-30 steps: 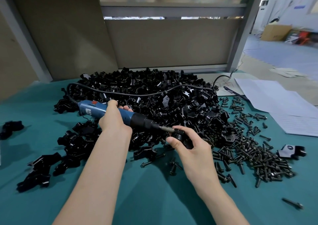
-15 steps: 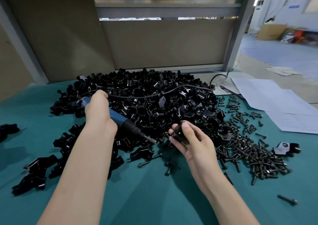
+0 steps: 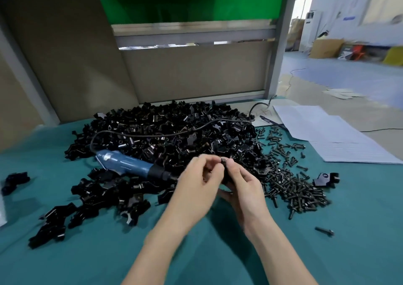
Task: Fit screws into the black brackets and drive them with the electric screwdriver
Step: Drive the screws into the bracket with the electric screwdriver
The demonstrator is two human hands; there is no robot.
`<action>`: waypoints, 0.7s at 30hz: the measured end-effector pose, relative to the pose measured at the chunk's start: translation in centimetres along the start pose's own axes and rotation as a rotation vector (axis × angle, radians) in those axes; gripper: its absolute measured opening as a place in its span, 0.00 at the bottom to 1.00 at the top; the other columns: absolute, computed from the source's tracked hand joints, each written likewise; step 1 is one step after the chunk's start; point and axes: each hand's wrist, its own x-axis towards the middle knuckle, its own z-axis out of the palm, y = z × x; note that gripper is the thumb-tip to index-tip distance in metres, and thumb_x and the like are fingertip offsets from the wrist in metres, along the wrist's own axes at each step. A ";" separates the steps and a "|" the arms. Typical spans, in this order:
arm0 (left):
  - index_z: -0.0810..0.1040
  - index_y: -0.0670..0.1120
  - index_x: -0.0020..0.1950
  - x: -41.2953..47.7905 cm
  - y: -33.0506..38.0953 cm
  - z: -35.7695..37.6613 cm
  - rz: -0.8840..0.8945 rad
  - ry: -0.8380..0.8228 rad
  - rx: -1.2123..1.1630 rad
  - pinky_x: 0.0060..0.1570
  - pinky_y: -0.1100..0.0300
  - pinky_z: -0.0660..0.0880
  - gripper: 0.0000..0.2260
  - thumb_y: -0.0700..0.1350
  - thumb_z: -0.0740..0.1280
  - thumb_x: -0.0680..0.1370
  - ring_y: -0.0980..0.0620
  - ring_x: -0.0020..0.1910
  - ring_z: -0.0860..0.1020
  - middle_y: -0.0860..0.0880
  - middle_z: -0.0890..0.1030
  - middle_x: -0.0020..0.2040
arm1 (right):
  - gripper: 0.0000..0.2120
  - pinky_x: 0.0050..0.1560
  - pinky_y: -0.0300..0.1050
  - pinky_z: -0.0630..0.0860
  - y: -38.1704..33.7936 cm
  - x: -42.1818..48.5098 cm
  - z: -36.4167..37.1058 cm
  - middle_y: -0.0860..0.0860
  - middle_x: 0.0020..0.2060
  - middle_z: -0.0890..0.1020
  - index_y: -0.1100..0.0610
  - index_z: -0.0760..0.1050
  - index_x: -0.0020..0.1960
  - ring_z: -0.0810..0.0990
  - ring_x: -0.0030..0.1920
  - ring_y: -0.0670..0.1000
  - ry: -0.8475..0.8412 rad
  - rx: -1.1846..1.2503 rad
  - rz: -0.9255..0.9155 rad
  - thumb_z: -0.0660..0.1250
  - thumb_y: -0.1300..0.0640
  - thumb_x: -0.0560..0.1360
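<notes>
head cam | faces forward-down | close over table (image 3: 218, 252)

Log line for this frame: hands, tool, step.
left hand: pinches screw | right hand: holds black bracket | electric screwdriver: lies unheld on bracket pile | step: fitting screw, not yet driven

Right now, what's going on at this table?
A person is fitting a screw by hand. The right hand holds a small black bracket above the teal table, and the left hand pinches what looks like a screw at its top. The blue electric screwdriver lies unheld on the big pile of brackets. A heap of loose screws sits to the right.
</notes>
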 end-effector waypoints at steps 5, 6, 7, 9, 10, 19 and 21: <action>0.74 0.62 0.55 -4.6 -0.5 2.1 -0.060 0.025 -0.074 0.51 0.66 0.75 0.10 0.46 0.68 0.80 0.63 0.52 0.78 0.61 0.80 0.51 | 0.15 0.58 0.35 0.78 -0.9 -3.4 -1.5 0.44 0.50 0.88 0.45 0.87 0.52 0.84 0.56 0.40 -0.011 -0.327 -0.103 0.67 0.39 0.76; 0.73 0.62 0.55 -5.3 -0.4 2.5 -0.074 0.000 -0.076 0.51 0.64 0.75 0.10 0.47 0.68 0.80 0.62 0.52 0.79 0.61 0.81 0.50 | 0.15 0.53 0.29 0.76 -1.2 -4.3 -2.0 0.41 0.48 0.88 0.43 0.87 0.50 0.84 0.54 0.37 -0.006 -0.383 -0.130 0.65 0.37 0.76; 0.73 0.62 0.55 -5.9 -0.1 3.0 -0.081 -0.025 -0.076 0.52 0.62 0.76 0.09 0.48 0.68 0.80 0.61 0.51 0.79 0.60 0.81 0.50 | 0.15 0.49 0.26 0.74 -1.6 -5.2 -2.8 0.40 0.46 0.88 0.41 0.87 0.49 0.84 0.51 0.35 0.006 -0.436 -0.155 0.64 0.37 0.77; 0.73 0.60 0.55 -7.1 0.9 4.4 -0.066 -0.063 -0.079 0.52 0.60 0.77 0.08 0.49 0.68 0.80 0.60 0.49 0.80 0.59 0.82 0.48 | 0.17 0.45 0.33 0.77 -2.7 -7.0 -4.9 0.42 0.43 0.88 0.43 0.87 0.48 0.85 0.47 0.40 0.045 -0.562 -0.197 0.63 0.36 0.80; 0.72 0.59 0.55 -7.6 1.5 5.3 -0.050 -0.080 -0.088 0.51 0.61 0.77 0.08 0.49 0.68 0.80 0.61 0.48 0.80 0.61 0.82 0.48 | 0.19 0.44 0.41 0.79 -3.6 -7.8 -6.0 0.43 0.41 0.88 0.44 0.87 0.48 0.85 0.44 0.43 0.076 -0.647 -0.215 0.62 0.36 0.81; 0.73 0.53 0.56 -12.2 10.9 17.9 -0.036 -0.455 -0.293 0.50 0.50 0.81 0.07 0.49 0.69 0.80 0.56 0.43 0.82 0.54 0.82 0.46 | 0.23 0.43 0.52 0.81 -14.5 -17.1 -18.8 0.55 0.35 0.85 0.52 0.85 0.46 0.82 0.38 0.55 0.400 -1.216 -0.234 0.60 0.38 0.83; 0.73 0.50 0.62 -13.4 12.9 20.6 -0.032 -0.576 -0.296 0.53 0.51 0.81 0.11 0.50 0.68 0.81 0.55 0.47 0.83 0.51 0.81 0.51 | 0.19 0.43 0.47 0.77 -16.2 -19.5 -21.7 0.49 0.42 0.86 0.51 0.85 0.52 0.82 0.44 0.49 0.507 -1.296 -0.196 0.61 0.40 0.83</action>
